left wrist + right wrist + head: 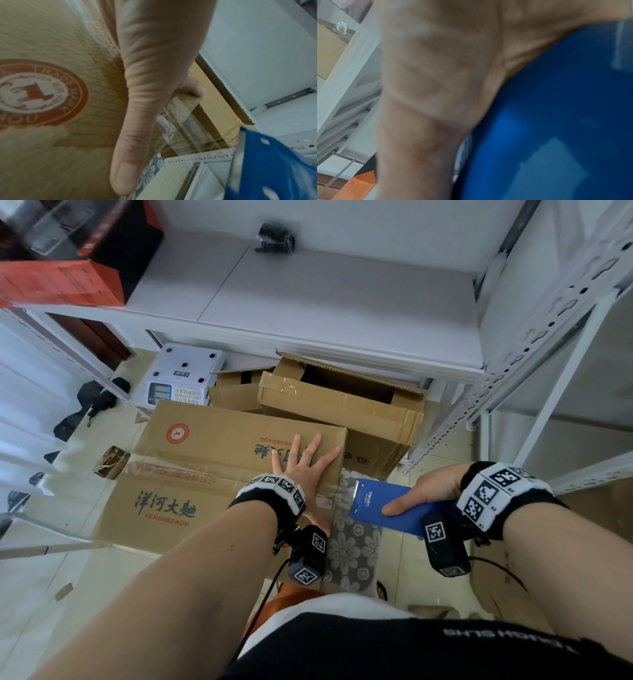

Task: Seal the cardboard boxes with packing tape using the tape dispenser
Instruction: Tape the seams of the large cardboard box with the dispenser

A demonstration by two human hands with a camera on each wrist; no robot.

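Head view shows the printed cardboard box (219, 474) lying on the floor with its taped seam running left to right, the clear packing tape (329, 496) stretching off the box's right edge to the serrated mouth of the blue tape dispenser (383, 505). The left hand (301, 463) lies flat on the box top near that right edge, fingers spread and straight, pressing the flap down just beyond the seam. The right hand (428, 489) grips the dispenser — thumb laid along its flat face, the other fingers wrapped behind it — and holds it just off the box's right end, clear of the cardboard. So the dispenser sits to the right of the pressing hand, in line with the seam's long axis; I judge the coming move turns on carrying the tape down over that right edge and cutting it — the right hand is the nearer one for it
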